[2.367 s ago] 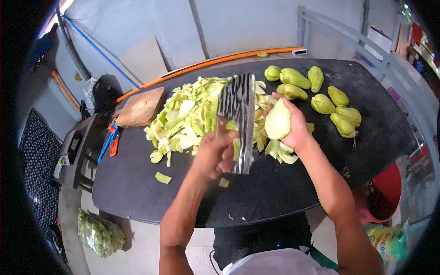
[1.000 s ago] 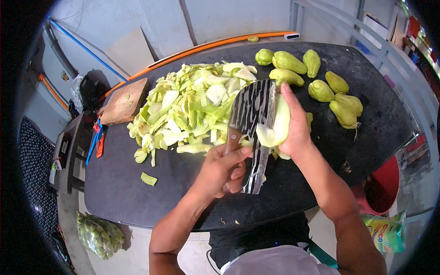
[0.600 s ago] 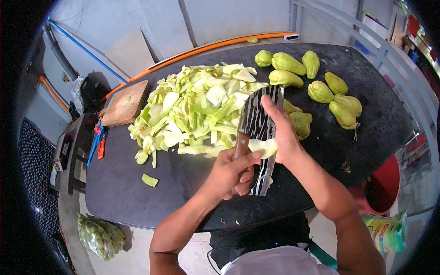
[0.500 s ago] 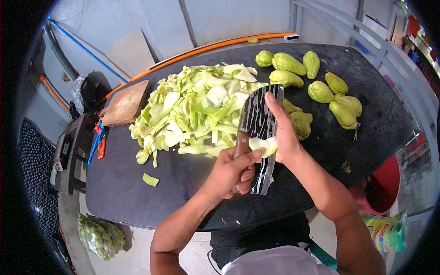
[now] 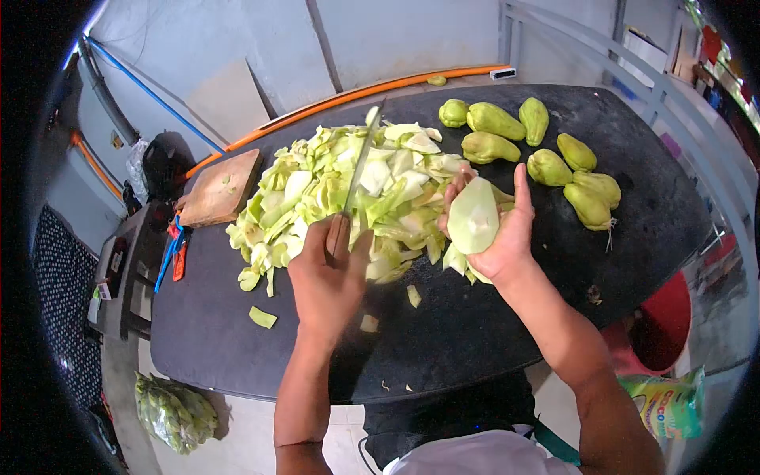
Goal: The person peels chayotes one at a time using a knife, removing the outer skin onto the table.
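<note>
My left hand (image 5: 328, 273) is closed round the handle of a large knife (image 5: 362, 170), its blade pointing up and away, seen nearly edge-on over the heap. My right hand (image 5: 507, 241) holds a cut, pale-fleshed chayote (image 5: 473, 218), cut face toward me, with the thumb raised apart from it. Between and beyond both hands spreads a big heap of sliced chayote (image 5: 317, 190) on the dark table (image 5: 229, 340). A few loose pieces (image 5: 414, 296) lie near the front of the heap.
Several whole chayotes (image 5: 495, 121) lie at the back right. A wooden board (image 5: 222, 186) and a blue-and-orange tool (image 5: 172, 253) are at the table's left edge. A red bucket (image 5: 673, 317) and a bag of greens (image 5: 174, 412) stand below the table.
The knife has come away from the chayote and swung left and up with my left hand. My right hand has turned, showing the chayote's cut face. Small pieces now lie in front of the heap.
</note>
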`<state>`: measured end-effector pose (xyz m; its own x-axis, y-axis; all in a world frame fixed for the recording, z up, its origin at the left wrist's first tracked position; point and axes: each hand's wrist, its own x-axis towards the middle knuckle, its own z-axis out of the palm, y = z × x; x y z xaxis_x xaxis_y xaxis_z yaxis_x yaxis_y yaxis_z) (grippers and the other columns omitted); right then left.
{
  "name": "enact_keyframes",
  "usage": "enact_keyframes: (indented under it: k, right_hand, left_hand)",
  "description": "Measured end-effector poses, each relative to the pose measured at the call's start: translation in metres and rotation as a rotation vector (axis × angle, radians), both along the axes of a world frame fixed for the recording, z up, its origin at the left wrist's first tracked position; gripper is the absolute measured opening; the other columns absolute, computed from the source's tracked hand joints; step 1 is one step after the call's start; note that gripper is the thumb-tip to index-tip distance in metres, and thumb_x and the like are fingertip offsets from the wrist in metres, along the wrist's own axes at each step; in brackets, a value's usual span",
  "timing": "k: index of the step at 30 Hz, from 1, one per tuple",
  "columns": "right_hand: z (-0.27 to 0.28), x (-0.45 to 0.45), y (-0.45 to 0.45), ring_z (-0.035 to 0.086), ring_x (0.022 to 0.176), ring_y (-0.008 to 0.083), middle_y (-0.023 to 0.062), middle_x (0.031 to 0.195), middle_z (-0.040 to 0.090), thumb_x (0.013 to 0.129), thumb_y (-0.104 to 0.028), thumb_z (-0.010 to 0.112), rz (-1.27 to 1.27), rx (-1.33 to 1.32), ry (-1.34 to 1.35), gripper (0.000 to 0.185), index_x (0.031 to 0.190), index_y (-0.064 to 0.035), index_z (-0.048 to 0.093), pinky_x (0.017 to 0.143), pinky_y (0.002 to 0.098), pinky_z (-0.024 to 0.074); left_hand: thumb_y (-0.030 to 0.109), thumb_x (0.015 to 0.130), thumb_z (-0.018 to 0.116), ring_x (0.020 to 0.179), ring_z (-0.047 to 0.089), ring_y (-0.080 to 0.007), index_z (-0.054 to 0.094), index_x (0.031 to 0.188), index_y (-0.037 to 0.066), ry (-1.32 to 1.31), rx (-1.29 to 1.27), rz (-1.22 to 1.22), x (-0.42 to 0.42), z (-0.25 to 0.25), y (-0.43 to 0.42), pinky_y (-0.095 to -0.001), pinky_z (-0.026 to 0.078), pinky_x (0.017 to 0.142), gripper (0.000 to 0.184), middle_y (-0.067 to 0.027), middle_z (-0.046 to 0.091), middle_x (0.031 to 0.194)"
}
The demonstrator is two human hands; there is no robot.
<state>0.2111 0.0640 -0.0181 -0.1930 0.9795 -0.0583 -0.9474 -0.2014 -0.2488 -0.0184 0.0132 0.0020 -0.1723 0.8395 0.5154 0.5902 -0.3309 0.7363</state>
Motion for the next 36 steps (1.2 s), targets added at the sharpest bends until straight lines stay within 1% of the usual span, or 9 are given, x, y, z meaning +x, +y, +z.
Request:
enact_keyframes:
  k: [3,6,7,11,15,18,22,25,36]
  right_hand:
    - [0.009,-0.001,-0.002,0.064,0.097,0.0206,0.0034,0.102,0.064,0.088,-0.074,0.050,-0.091,-0.013,-0.012,0.072,0.121,-0.0117,0.062,0.078,0.0448,0.0497]
    - [0.003,-0.007,-0.001,0.064,0.094,0.0205,0.0034,0.098,0.063,0.087,-0.076,0.048,-0.001,-0.039,-0.108,0.073,0.119,-0.0124,0.063,0.077,0.0458,0.0498]
    - [0.005,-0.005,-0.002,0.065,0.092,0.0215,0.0047,0.097,0.063,0.088,-0.077,0.045,0.022,-0.045,-0.126,0.073,0.119,-0.0126,0.062,0.078,0.0485,0.0518]
    - [0.008,0.018,0.006,0.066,0.094,0.0227,0.0075,0.099,0.066,0.093,-0.074,0.041,0.003,0.315,-0.491,0.074,0.121,-0.0090,0.061,0.086,0.0447,0.0552]
    - [0.017,0.004,0.003,0.066,0.102,0.0205,0.0082,0.112,0.067,0.101,-0.061,0.040,-0.122,0.217,-0.438,0.062,0.128,-0.0083,0.058,0.095,0.0346,0.0518]
    - [0.022,0.000,-0.002,0.065,0.105,0.0187,0.0064,0.116,0.066,0.103,-0.057,0.039,-0.212,0.274,-0.484,0.058,0.130,-0.0085,0.056,0.094,0.0354,0.0519]
    - [0.008,0.014,0.008,0.063,0.100,0.0141,0.0041,0.110,0.064,0.104,-0.054,0.038,-0.275,0.386,-0.769,0.054,0.131,-0.0102,0.054,0.087,0.0330,0.0538]
    - [0.008,0.013,0.007,0.060,0.097,0.0100,0.0062,0.110,0.064,0.104,-0.052,0.042,-0.235,0.372,-0.701,0.052,0.125,-0.0084,0.059,0.082,0.0278,0.0517]
    - [0.011,0.000,0.002,0.064,0.104,0.0180,0.0079,0.117,0.065,0.104,-0.058,0.036,-0.156,0.280,-0.625,0.060,0.134,-0.0077,0.051,0.096,0.0358,0.0511]
  left_hand:
    - [0.010,0.085,0.074,0.061,0.056,-0.0130,0.063,0.106,-0.005,0.133,0.132,-0.026,-0.007,-0.002,0.004,-0.0279,0.048,0.062,0.028,-0.0135,0.066,0.073]
    - [0.010,0.088,0.073,0.058,0.057,-0.0120,0.064,0.105,-0.005,-0.230,-0.091,-0.122,-0.004,0.001,0.005,-0.0253,0.042,0.056,0.025,-0.0079,0.065,0.069]
    - [0.014,0.089,0.073,0.048,0.054,-0.0118,0.064,0.099,-0.003,-0.421,-0.140,-0.159,0.004,0.009,0.000,-0.0248,0.037,0.047,0.022,-0.0032,0.060,0.062]
    - [0.029,0.096,0.066,0.033,0.036,-0.0109,0.063,0.096,0.002,-0.683,-0.572,-0.433,0.012,0.003,-0.013,-0.0278,0.028,0.031,0.027,-0.0011,0.043,0.050]
    - [0.028,0.096,0.067,0.034,0.037,-0.0096,0.060,0.095,0.003,-0.657,-0.774,-0.558,0.028,-0.001,-0.018,-0.0261,0.030,0.033,0.026,-0.0003,0.042,0.050]
    - [0.027,0.096,0.066,0.034,0.036,-0.0095,0.059,0.096,0.003,-0.679,-0.829,-0.565,0.028,-0.001,-0.017,-0.0262,0.030,0.033,0.025,-0.0002,0.042,0.050]
    - [0.028,0.097,0.064,0.033,0.035,-0.0095,0.060,0.097,0.002,-0.708,-0.819,-0.562,0.026,0.002,-0.017,-0.0263,0.029,0.032,0.026,0.0000,0.040,0.050]
    - [0.029,0.098,0.064,0.033,0.034,-0.0094,0.059,0.096,0.003,-0.711,-0.849,-0.556,0.027,0.003,-0.018,-0.0265,0.028,0.032,0.027,0.0006,0.040,0.050]
    - [0.028,0.097,0.065,0.032,0.034,-0.0095,0.059,0.093,0.004,-0.834,-0.920,-0.609,0.030,-0.003,-0.017,-0.0271,0.030,0.031,0.025,0.0006,0.039,0.049]
